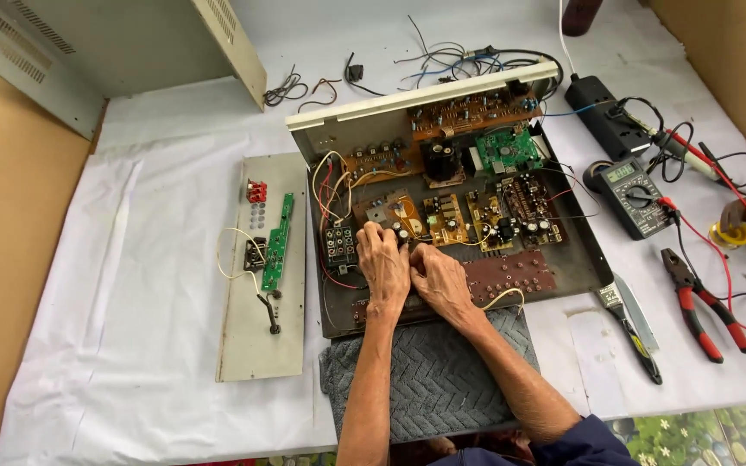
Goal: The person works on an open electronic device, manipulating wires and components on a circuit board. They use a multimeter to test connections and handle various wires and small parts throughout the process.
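Note:
An opened electronic chassis (580, 250) lies on the white-covered table, filled with several circuit boards and coloured wires. My left hand (384, 263) rests on the boards near the front left, fingertips on a small board with capacitors (407, 214). My right hand (440, 278) lies just beside it, fingers curled against the same spot; whatever it may pinch is hidden. Both forearms cross a grey towel (429, 380) at the table's near edge. A brown board (511, 274) lies to the right of my right hand.
A detached grey panel (256, 319) with a green strip board (278, 242) lies left of the chassis. On the right sit a multimeter (636, 197), red-handled pliers (701, 302), a utility knife (632, 324), a black power strip (602, 108) and loose leads. A metal cover (131, 43) stands at back left.

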